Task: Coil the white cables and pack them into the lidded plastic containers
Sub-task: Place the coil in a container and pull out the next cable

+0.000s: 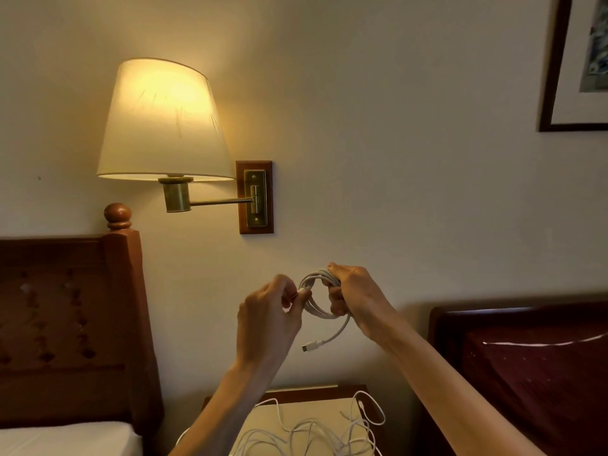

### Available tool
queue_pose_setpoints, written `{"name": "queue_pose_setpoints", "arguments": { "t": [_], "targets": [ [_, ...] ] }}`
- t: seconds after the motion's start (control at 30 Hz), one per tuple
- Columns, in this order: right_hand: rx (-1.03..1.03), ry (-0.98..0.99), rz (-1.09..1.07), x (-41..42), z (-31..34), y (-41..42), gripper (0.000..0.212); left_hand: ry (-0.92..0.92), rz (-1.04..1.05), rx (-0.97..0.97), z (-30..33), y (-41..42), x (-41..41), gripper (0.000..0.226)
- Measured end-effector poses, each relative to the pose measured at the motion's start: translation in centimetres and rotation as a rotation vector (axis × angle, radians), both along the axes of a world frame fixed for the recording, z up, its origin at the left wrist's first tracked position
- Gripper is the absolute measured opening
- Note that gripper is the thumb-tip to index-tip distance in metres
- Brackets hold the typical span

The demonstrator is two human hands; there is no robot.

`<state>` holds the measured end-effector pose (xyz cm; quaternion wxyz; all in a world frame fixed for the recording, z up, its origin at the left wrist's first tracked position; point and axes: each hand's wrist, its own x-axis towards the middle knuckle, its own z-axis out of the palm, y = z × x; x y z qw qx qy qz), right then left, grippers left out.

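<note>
Headboard [65, 324]: standing far left of the wall lamp, lower down, with a round knob topping its post.
Mattress [62, 437]: showing white at the foot of the headboard, well below and left of the lamp.
Wall lamp [164, 126]: glowing on the wall, hanging on a brass arm from a wooden plate.
Left hand [268, 324]: hovering below and right of the lamp, pinching one strand of the coil between thumb and fingertips.
Coiled white cable [316, 297]: hanging in the air between the two hands, below and right of the lamp; one short tail dangling down, ending in a small plug.
Loose white cables [312, 429]: lying tangled on the bedside table [329, 391], far below the lamp.
Right hand [353, 297]: gripping the coil's right side, fingers curling round the bundled loops.
Second headboard [526, 357]: sitting dark red, low and far right of the lamp.
Framed picture [575, 60]: hanging far right of the lamp, slightly higher.
</note>
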<state>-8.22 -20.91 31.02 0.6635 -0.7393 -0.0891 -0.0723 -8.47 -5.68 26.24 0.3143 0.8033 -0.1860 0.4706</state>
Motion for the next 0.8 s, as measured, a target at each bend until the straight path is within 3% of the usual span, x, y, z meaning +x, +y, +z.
{"name": "queue_pose_setpoints", "arguments": {
  "t": [0.17, 0.47, 0.8],
  "targets": [
    [0.010, 0.006, -0.020, 0.3, -0.5, 0.0, 0.042, 0.123, 0.045, 0.065, -0.6, -0.2, 0.9, 0.021],
    [0.088, 0.016, -0.066, 1.1, -0.3, -0.5, 0.044, 0.282, -0.410, -0.162, 0.1, 0.1, -0.5, 0.013],
    [0.022, -0.061, -0.107, 2.0, 0.2, -0.4, 0.043, 0.303, -0.448, -0.231, -0.7, 0.8, -1.1, 0.016]
  ]
}}
